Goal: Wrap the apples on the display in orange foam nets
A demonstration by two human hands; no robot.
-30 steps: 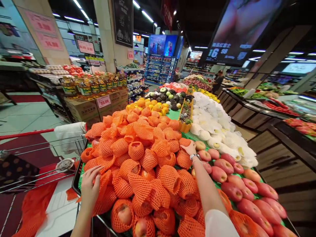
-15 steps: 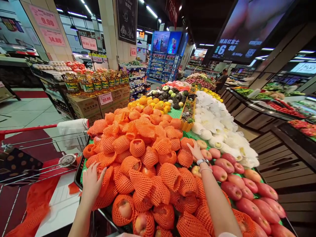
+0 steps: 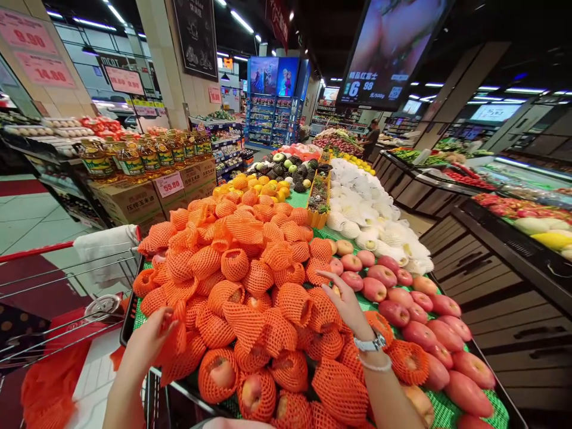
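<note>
My left hand [image 3: 149, 338] is at the left front edge of the fruit stand, fingers curled around a loose orange foam net [image 3: 179, 330]. My right hand [image 3: 343, 301], with a watch [image 3: 370, 342] and a pale bracelet on its wrist, reaches over the right side of the pile. Its fingers are stretched out and apart, close to a net-wrapped apple [image 3: 318, 269]; a bit of yellowish fruit shows between them. Around both hands lie many apples in orange foam nets [image 3: 255, 326]. Bare red apples [image 3: 382, 275] lie in rows to the right.
A shopping cart [image 3: 40, 253] with a white cloth [image 3: 107, 247] on it stands at left. White-netted fruit [image 3: 366, 205] and yellow fruit [image 3: 268, 189] lie farther back. Oil bottles [image 3: 134, 159] stand on cartons beyond the cart. A person [image 3: 370, 140] stands far off.
The view has turned right. My left hand has gone from spread on the nets to curled around one. My right hand has drawn back toward me, off the farther wrapped apple.
</note>
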